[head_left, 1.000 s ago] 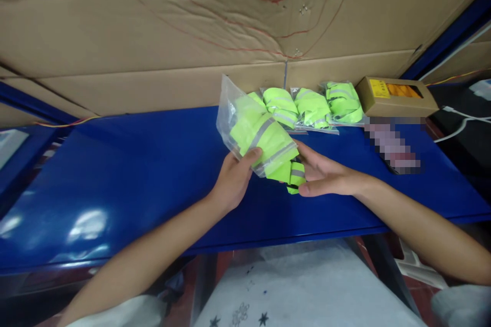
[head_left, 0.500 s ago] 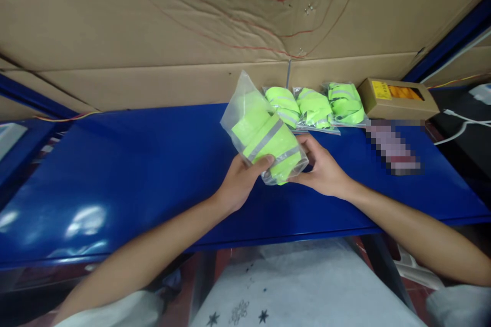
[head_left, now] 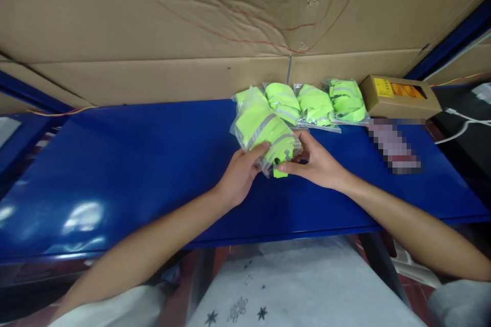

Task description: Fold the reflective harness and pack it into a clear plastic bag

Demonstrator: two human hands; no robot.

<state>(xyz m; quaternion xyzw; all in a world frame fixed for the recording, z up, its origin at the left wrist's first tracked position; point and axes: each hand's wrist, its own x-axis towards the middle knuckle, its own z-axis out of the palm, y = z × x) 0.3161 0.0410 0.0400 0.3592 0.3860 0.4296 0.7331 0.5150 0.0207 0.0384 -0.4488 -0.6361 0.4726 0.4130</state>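
Between my hands, above the blue table, is a clear plastic bag [head_left: 245, 135] around a folded neon-yellow reflective band [head_left: 274, 130] with grey stripes. My left hand [head_left: 240, 173] grips the bag's near left side, thumb on top and fingers mostly hidden beneath. At the near right end, my right hand [head_left: 316, 161] pinches the band, its thumb by a loose tip that pokes out of the bag. The right fingertips are partly hidden behind the bundle. Just behind it lies another bagged neon band [head_left: 242, 94], partly covered from view.
Three more bagged neon bands [head_left: 283, 99] [head_left: 315, 104] [head_left: 347, 99] lie in a row along the cardboard wall [head_left: 172, 79]. To their right stands a cardboard box [head_left: 401, 97] with an orange window. A blurred-out phone-shaped item [head_left: 395, 145] rests on the blue table [head_left: 146, 163].
The held bag has tipped and its far end is lower and bunched. The band's tip now sticks out by my right thumb. A bag behind it has come into view.
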